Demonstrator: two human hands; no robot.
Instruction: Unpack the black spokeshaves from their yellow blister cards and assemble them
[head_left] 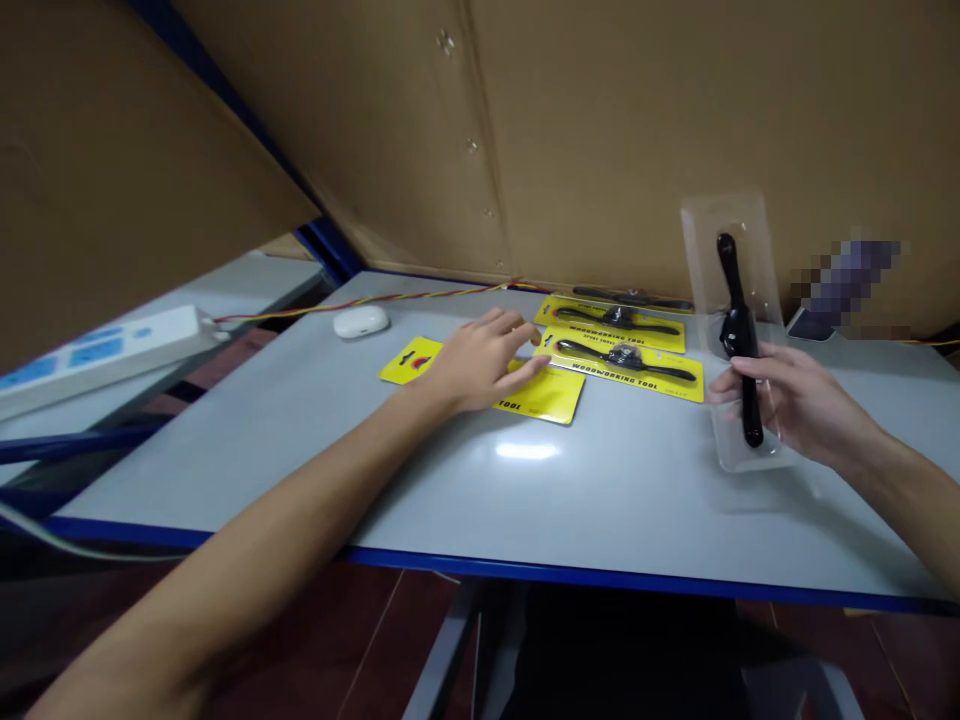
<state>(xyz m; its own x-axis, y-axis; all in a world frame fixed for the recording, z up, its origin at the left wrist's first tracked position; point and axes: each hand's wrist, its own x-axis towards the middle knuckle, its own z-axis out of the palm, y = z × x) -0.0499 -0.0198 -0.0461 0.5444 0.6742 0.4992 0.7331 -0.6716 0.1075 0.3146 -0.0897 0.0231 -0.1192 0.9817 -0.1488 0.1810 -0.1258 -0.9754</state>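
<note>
My right hand (806, 400) is closed on a black spokeshave (739, 320) lying in a clear plastic blister shell (701, 250), held upright above the table. The thumb presses on the lower handle, with fingers behind the shell. My left hand (487, 360) has its fingers apart and bent over a yellow backing card (551, 395); whether the fingers touch it I cannot tell. Just beyond its fingertips lies a packaged spokeshave (626, 360) on a yellow card printed "WOODWORKING TOOL". Behind that sits a second packaged spokeshave (619, 318).
Another dark spokeshave (634, 298) lies by the cardboard wall (600, 130). A white rounded case (361, 321) rests at the left. A red-yellow wire (420, 294) runs along the back to a power strip (112, 350). A blurred-out device (844, 285) stands at right.
</note>
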